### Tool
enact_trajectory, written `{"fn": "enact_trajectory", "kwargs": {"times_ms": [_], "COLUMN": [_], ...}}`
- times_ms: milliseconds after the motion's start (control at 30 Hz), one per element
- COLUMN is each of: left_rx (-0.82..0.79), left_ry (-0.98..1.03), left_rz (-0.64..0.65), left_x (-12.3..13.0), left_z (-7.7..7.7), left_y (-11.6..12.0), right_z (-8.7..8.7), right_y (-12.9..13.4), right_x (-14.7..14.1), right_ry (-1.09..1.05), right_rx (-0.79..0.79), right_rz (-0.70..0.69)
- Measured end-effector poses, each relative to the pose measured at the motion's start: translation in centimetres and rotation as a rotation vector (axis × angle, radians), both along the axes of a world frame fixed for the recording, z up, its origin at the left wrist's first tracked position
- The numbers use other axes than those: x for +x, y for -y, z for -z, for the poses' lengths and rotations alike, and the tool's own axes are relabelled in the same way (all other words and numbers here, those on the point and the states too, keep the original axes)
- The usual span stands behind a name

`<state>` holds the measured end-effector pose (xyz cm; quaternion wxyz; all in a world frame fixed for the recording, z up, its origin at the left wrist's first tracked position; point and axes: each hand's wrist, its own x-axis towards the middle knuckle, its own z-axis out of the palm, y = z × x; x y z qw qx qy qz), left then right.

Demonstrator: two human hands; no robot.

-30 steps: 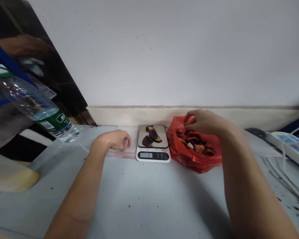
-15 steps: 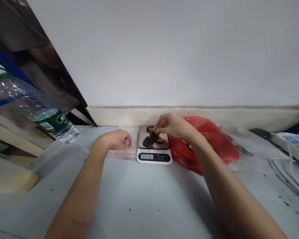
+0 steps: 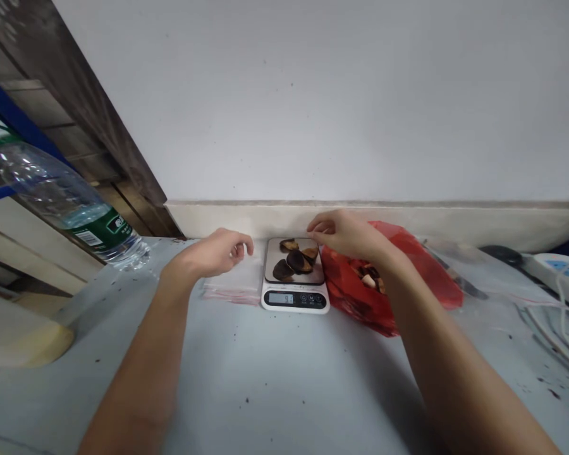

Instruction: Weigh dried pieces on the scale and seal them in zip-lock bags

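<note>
A white kitchen scale [image 3: 294, 299] with a lit display stands against the wall, several dark brown and tan mushroom pieces [image 3: 299, 261] lying on its metal plate. Over the plate's far right corner hovers my right hand [image 3: 344, 234], its fingers loosely bent and apart, holding nothing. To the left of the scale my left hand [image 3: 219, 251] hangs above a stack of clear zip bags [image 3: 232, 292], empty, with fingers half curled and apart. A red plastic bag [image 3: 422, 278] lies open right of the scale, partly behind my right forearm, with more pieces inside.
A clear water bottle [image 3: 105, 230] with a green label stands at the left edge. On the right are a clear plastic bag [image 3: 455, 253], a white power strip [image 3: 564, 272] and cables [image 3: 557, 344]. A pale wall [image 3: 322, 126] borders the table [image 3: 265, 379].
My right hand has let go of a mushroom piece, leaving it on the scale, and has lifted up and right. My left hand has risen slightly with its fingers looser.
</note>
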<state>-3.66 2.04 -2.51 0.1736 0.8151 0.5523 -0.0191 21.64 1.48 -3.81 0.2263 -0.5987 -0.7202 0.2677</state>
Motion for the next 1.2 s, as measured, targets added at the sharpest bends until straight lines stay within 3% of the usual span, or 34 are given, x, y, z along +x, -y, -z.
{"fn": "enact_trajectory", "kwargs": {"times_ms": [67,167,267,333,467,533,600,733,967,1100,1200], "left_rx": [0.082,0.211,0.341,0.45,0.629,0.557,0.399,0.17,0.219,0.216,0.133], "left_ry": [0.141,0.387,0.578,0.631,0.66,0.634,0.555,0.427,0.377,0.226,0.097], "left_rz": [0.002,0.018,0.054,0.071,0.129,0.22,0.308,0.331,0.224,0.112,0.029], "left_x": [0.0,0.3,1.1,1.6,2.0,1.8,1.6,1.5,1.3,-0.2,-1.1], "left_z": [-0.2,-0.3,-0.6,-0.9,-1.5,-1.7,-1.6,-0.8,-0.9,-1.1,-0.9], "left_y": [0.0,0.2,0.7,1.2,1.9,2.0,2.1,1.9,1.5,1.1,0.8], "right_z": [-0.3,-0.7,-0.8,-0.8,-0.8,-0.9,-1.0,-0.8,-0.7,-0.7,-0.1], "right_y": [0.4,1.3,1.9,2.0,1.9,1.9,1.9,2.0,1.8,1.2,0.4], "right_x": [-0.5,-1.9,-3.4,-4.1,-4.5,-4.3,-4.1,-4.1,-3.9,-2.8,-2.5], "right_ry": [-0.075,-0.154,-0.084,-0.003,-0.004,-0.119,-0.251,-0.393,-0.445,-0.192,0.042], "right_rx": [0.091,0.143,0.152,0.129,0.159,0.214,0.229,0.275,0.191,0.208,0.121], "right_rz": [-0.085,-0.328,-0.451,-0.374,-0.055,-0.035,-0.103,-0.135,-0.09,0.106,0.134]}}
